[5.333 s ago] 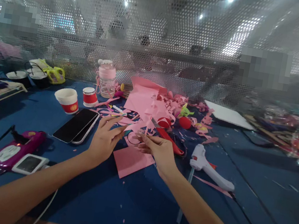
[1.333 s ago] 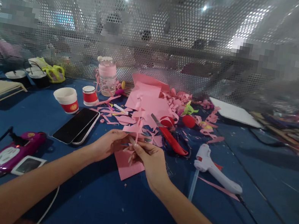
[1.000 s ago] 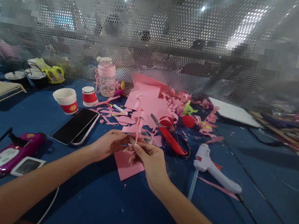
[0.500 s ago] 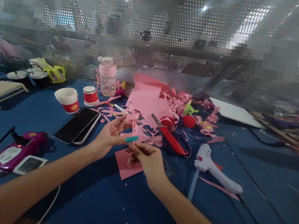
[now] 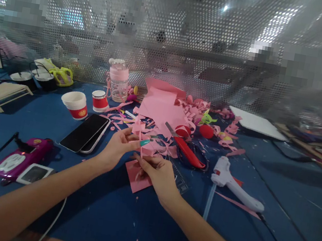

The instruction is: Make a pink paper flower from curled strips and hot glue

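Pink and narrow, the paper strip (image 5: 140, 136) stood just left of the frame's centre, a little below mid-height, between the two hands. From my remote seat I saw the right hand (image 5: 163, 177), extended from the lower right, pinching the strip's lower end with thumb and bent fingers. The left hand (image 5: 114, 152), extended from the lower left, had its teal-nailed thumb over or right beside the strip; whether it was gripping anything, I could not tell.

Partly under the right hand, a pink paper square (image 5: 137, 184) lay on the blue table (image 5: 94, 216). Above the hands I had larger pink sheets (image 5: 163, 106) and a tangle of scraps (image 5: 195, 103) reaching toward the right. A red-handled tool (image 5: 189, 151) lay right of centre, and farther right was a white glue gun (image 5: 227, 178) with a clear stick (image 5: 209, 201) in it. Left of centre, a black phone (image 5: 84, 134) lay overlapping another phone (image 5: 95, 141), below stacked paper cups (image 5: 75, 101).
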`<control>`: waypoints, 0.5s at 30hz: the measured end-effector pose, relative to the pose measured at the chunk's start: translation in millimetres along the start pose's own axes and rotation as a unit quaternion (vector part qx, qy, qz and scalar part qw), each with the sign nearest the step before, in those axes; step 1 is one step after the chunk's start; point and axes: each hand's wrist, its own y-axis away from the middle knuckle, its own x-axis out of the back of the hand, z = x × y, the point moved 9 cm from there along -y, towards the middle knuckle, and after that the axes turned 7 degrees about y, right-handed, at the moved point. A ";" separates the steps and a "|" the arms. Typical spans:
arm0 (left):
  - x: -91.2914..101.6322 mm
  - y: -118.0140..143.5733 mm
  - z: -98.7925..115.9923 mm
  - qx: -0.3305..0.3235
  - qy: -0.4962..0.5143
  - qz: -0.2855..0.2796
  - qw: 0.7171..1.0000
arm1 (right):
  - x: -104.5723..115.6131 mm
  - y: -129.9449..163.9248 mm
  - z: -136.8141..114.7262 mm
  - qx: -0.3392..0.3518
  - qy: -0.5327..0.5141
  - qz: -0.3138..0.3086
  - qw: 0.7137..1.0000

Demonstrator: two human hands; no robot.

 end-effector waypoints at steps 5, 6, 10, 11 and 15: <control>4.6 0.1 -2.3 0.011 -0.003 0.022 1.000 | -0.4 0.1 0.9 -0.002 0.001 -0.008 1.000; 4.0 0.2 -2.6 0.013 -0.007 0.017 1.000 | -0.1 -0.1 1.6 -0.003 0.003 -0.008 1.000; 1.1 0.7 -2.7 0.014 -0.013 -0.005 1.000 | 0.0 -0.3 1.7 -0.003 0.008 -0.007 1.000; 1.1 0.7 -2.5 0.012 -0.011 -0.007 1.000 | -0.2 -0.2 1.1 -0.003 0.008 -0.006 1.000; 1.9 0.5 -2.1 0.003 -0.003 -0.006 1.000 | -0.1 0.6 -0.5 -0.009 0.005 0.000 1.000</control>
